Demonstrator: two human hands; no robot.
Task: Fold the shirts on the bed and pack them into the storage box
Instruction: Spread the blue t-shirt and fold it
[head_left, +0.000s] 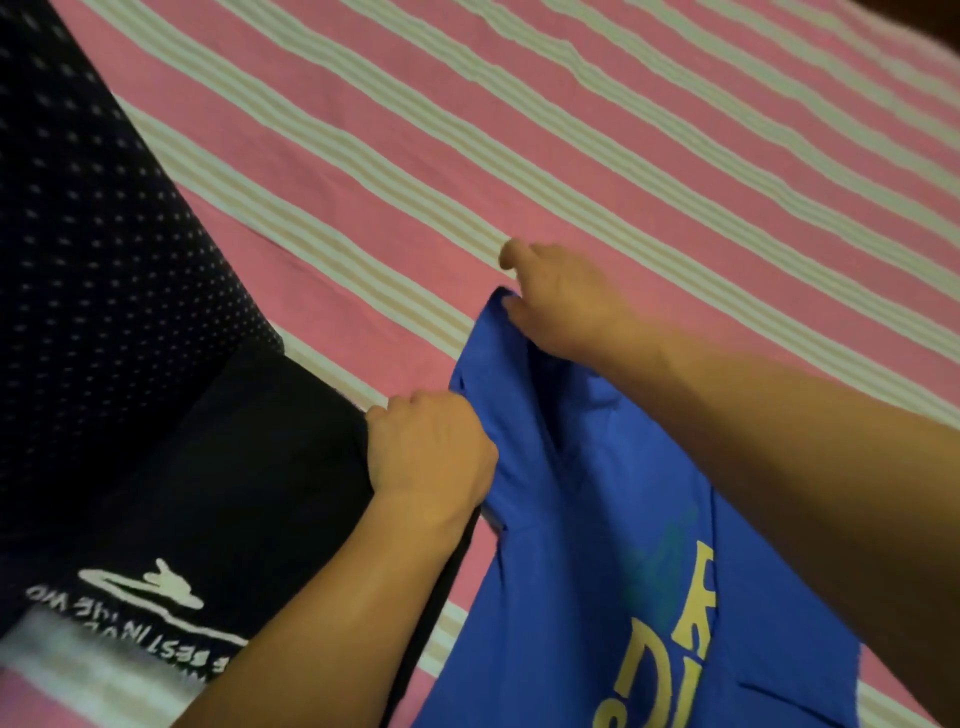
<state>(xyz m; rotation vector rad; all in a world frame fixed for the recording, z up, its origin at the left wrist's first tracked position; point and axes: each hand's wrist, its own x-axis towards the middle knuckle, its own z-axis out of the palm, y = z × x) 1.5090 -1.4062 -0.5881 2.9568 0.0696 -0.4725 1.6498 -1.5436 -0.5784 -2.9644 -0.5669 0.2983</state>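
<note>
Blue shirt (597, 519) btwn both grips

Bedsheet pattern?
The bedsheet has pink, white and beige stripes, clearest in the head view.

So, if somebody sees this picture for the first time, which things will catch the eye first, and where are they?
First the bright blue shirt with yellow letters, low and right of centre, gripped along its top edge by the left hand and the right hand. Behind it the pink bedsheet with pale stripes fills most of the view. On the left lie a black shirt with white print and a dark dotted fabric.
</note>
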